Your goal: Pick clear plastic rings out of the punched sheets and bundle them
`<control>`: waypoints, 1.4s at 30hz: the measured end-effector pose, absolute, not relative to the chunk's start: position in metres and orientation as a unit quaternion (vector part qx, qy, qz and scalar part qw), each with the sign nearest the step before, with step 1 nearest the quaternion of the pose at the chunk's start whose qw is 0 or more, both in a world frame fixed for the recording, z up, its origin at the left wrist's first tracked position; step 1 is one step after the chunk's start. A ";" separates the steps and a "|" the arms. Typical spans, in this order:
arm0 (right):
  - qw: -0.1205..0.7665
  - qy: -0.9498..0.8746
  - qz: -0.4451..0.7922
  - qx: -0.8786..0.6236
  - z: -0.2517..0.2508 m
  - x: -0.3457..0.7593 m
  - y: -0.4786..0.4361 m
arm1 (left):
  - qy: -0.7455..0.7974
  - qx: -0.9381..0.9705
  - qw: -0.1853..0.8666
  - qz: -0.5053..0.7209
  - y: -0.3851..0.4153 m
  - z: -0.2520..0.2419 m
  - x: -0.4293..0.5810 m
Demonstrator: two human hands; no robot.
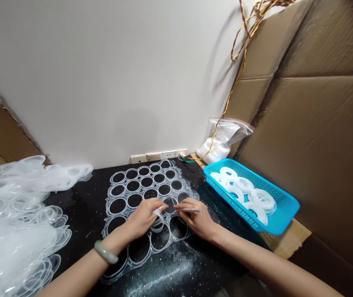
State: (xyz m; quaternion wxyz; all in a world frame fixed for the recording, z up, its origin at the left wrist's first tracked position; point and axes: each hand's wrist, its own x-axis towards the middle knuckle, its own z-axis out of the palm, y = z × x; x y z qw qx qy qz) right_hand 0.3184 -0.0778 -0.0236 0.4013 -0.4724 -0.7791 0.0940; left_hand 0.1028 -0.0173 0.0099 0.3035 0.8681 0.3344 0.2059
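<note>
A sheet of joined translucent rings (133, 187) with round holes in rows lies flat on the black speckled tabletop. Over its right front part, my left hand (145, 216) is closed on a few loose translucent rings (158, 225), which hang below the fingers. My right hand (196, 216) is pinched around a slim, pale tool (191, 210) whose kind I cannot make out. The fingertips of both hands are close together above one hole of the sheet. A jade-coloured bangle (105, 252) circles my left wrist.
A blue plastic basket (283, 202) with several white rings (263, 201) stands at right. Ring sheets (18, 231) are heaped at left. Sockets (154, 156) line the wall's foot, beside a plastic bag (215, 150) and yellow twisted wire (226, 108). Cardboard (315, 136) walls the right side.
</note>
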 end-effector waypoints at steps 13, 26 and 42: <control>0.541 -0.634 0.263 -0.485 -0.020 0.329 -0.045 | 0.515 0.774 0.325 0.173 0.017 -0.008 0.153; 0.521 -0.589 0.343 -0.515 -0.038 0.331 -0.008 | 0.480 0.724 0.446 0.217 0.015 -0.005 0.157; 0.450 -0.696 0.160 -0.537 -0.040 0.337 -0.015 | 0.414 0.746 0.464 0.236 -0.009 -0.007 0.149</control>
